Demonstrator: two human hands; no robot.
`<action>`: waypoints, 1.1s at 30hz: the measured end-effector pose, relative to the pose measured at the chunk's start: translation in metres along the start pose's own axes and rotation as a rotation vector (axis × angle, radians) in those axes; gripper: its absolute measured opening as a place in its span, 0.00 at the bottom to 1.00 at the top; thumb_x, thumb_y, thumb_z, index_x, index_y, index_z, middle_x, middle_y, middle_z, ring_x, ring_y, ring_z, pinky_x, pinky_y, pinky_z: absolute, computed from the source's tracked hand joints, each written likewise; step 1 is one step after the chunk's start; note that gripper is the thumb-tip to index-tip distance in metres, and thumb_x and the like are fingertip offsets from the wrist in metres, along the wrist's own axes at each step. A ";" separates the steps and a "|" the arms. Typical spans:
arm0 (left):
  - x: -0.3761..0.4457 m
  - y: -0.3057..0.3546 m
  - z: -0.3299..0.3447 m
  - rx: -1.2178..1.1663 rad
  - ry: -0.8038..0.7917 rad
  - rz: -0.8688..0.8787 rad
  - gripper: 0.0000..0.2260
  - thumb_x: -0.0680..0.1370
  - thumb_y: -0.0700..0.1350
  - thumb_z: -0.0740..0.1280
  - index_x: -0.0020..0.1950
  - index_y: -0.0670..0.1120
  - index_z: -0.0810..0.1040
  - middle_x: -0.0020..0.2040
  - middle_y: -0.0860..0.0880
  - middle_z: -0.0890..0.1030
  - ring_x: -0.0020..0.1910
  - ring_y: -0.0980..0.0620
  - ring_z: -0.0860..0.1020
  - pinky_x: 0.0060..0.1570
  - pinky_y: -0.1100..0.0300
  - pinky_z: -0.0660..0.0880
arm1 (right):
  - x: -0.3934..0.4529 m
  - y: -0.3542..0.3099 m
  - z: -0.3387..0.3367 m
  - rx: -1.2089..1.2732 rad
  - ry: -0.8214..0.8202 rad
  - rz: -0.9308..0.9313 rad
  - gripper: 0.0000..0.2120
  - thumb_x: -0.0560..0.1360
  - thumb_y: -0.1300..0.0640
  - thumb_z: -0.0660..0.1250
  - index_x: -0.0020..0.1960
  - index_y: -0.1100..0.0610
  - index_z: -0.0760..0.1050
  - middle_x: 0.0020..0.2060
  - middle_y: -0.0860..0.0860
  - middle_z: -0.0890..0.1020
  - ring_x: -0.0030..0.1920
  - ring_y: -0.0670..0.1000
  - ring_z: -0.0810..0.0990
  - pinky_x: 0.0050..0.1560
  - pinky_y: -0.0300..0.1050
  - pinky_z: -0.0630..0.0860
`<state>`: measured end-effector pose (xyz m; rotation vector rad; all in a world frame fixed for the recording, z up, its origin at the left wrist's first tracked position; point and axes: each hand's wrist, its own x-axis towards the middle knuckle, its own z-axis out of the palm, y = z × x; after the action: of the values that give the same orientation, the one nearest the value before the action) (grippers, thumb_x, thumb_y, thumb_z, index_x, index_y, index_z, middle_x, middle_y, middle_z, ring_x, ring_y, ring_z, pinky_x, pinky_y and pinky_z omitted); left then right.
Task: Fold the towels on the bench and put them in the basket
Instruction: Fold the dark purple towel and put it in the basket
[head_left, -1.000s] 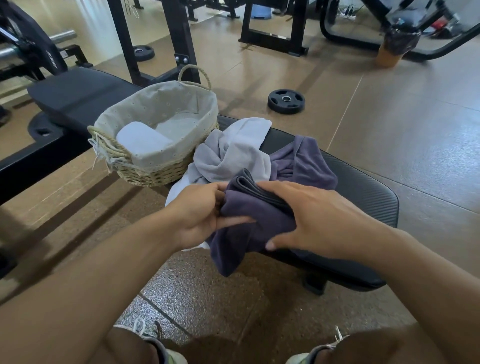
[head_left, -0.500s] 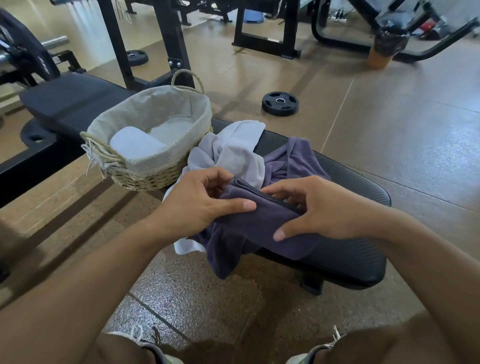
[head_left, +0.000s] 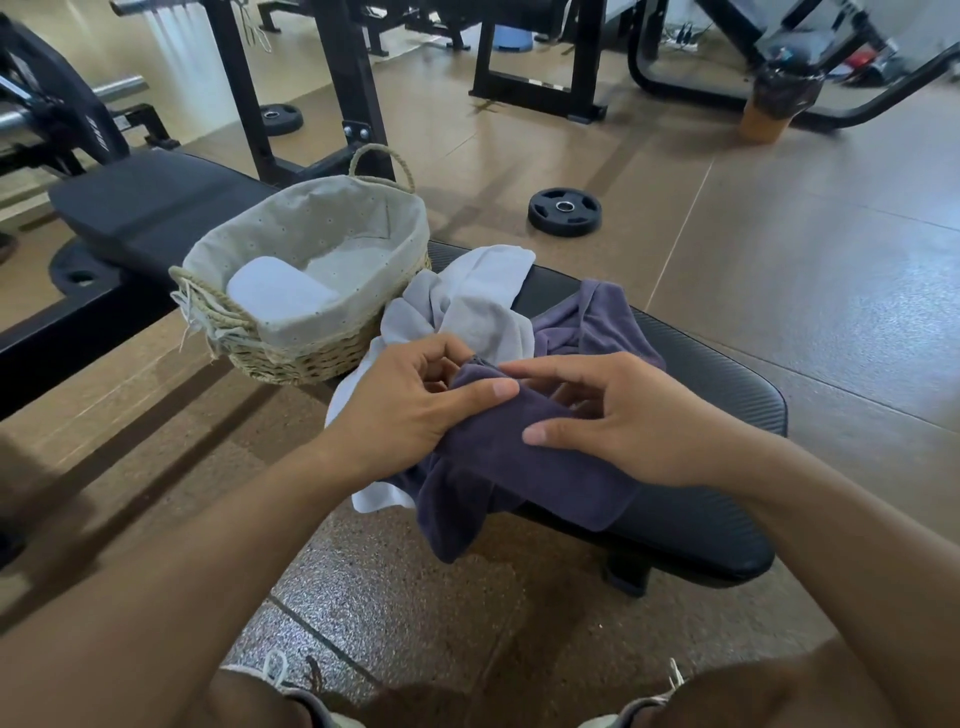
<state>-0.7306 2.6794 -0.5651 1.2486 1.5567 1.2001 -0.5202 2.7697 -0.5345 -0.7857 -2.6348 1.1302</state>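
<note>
Left hand (head_left: 410, 410): I see it at centre frame, thumb laid along the purple towel (head_left: 519, 467), curled fingers pinching its upper edge
Right hand (head_left: 623, 415): just right of centre; thumb and fingers curl over the same folded band, clamped on it
Purple towel: partly folded on the near edge of the bench (head_left: 727, 415), one end drooping off towards the floor
White towel (head_left: 467, 306): crumpled behind, touching the basket (head_left: 311, 358)
Basket: centre left, one folded white towel inside
Handling: I judge the cloth light, soft, limp; best taken at corners or folded edges, never mid-sheet
</note>
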 end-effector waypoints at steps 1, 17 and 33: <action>0.000 0.000 0.000 0.000 0.031 0.014 0.20 0.68 0.59 0.79 0.46 0.44 0.81 0.43 0.39 0.86 0.38 0.51 0.81 0.41 0.55 0.77 | 0.002 -0.001 0.003 0.003 0.033 -0.006 0.22 0.78 0.49 0.72 0.69 0.36 0.72 0.45 0.21 0.79 0.51 0.31 0.80 0.51 0.26 0.74; 0.025 -0.014 -0.111 0.565 0.852 0.074 0.17 0.77 0.48 0.71 0.65 0.50 0.75 0.66 0.51 0.76 0.71 0.52 0.69 0.73 0.51 0.65 | 0.069 -0.020 0.043 0.104 0.414 -0.053 0.17 0.78 0.52 0.71 0.64 0.37 0.78 0.44 0.22 0.79 0.53 0.28 0.79 0.49 0.23 0.72; 0.033 -0.024 -0.147 0.832 0.558 -0.200 0.40 0.77 0.57 0.70 0.82 0.44 0.54 0.84 0.46 0.51 0.83 0.45 0.41 0.81 0.47 0.45 | 0.318 -0.070 0.029 0.048 0.259 0.229 0.16 0.82 0.53 0.66 0.66 0.59 0.80 0.57 0.54 0.82 0.57 0.55 0.79 0.54 0.44 0.72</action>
<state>-0.8826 2.6819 -0.5536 1.2384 2.7027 0.8078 -0.8282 2.8799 -0.5214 -1.1626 -2.3426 1.0568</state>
